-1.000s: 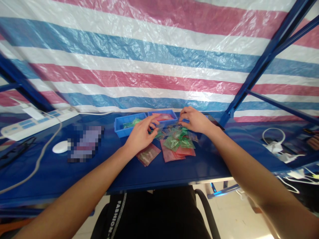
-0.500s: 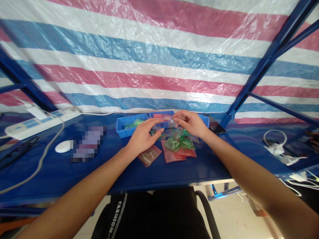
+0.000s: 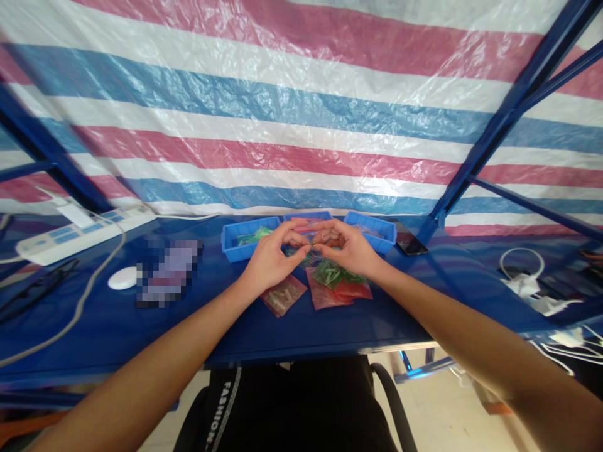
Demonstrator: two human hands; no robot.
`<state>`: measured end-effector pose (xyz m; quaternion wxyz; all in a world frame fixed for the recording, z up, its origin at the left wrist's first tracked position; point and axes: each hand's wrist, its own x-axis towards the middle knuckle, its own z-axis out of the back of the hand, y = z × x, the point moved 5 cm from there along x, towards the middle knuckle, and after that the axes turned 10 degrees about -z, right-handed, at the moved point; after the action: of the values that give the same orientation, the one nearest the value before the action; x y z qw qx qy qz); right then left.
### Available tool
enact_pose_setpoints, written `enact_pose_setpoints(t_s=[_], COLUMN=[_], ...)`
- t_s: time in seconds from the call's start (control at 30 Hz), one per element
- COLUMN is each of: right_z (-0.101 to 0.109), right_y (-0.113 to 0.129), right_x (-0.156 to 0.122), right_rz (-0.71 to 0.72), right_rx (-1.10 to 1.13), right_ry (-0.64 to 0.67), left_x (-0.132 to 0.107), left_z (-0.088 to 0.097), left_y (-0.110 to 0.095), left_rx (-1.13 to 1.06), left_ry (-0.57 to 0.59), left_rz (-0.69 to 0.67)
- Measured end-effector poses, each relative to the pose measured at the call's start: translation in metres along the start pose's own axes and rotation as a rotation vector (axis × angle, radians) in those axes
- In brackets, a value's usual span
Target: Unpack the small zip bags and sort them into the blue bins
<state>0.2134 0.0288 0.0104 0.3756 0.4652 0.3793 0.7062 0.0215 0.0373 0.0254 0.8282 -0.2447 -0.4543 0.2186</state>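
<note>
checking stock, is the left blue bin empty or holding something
Not empty: green packets show inside the left blue bin.

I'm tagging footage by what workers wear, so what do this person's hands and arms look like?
The left hand and right hand are ungloved, with no watch on either wrist. The forearms look bare. On the lap, black clothing bears white lettering reading "FASHION".
</note>
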Motion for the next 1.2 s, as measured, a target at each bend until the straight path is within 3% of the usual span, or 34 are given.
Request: enact_pose_setpoints(t_s=[0.2,0.7,1.2], right_z=[-0.007,-0.016,-0.007], right_y=[-0.005,0.017,0.029], right_x=[0.000,-0.012,-0.012], right_rz=[-0.034,0.104,0.323], right_rx=[0.057,-0.270,-0.488], right_ry=[0.016,0.044,-0.161], left_x=[-0.002,-0.004,0.000], left_z=[-0.002,-0.008,-0.001], left_y=[-0.003,-0.010,-0.002], left_rx=[0.071,0.222,0.269], left_ry=[0.024,0.088,0.062], left_rz=[-0.045,-0.082,-0.081])
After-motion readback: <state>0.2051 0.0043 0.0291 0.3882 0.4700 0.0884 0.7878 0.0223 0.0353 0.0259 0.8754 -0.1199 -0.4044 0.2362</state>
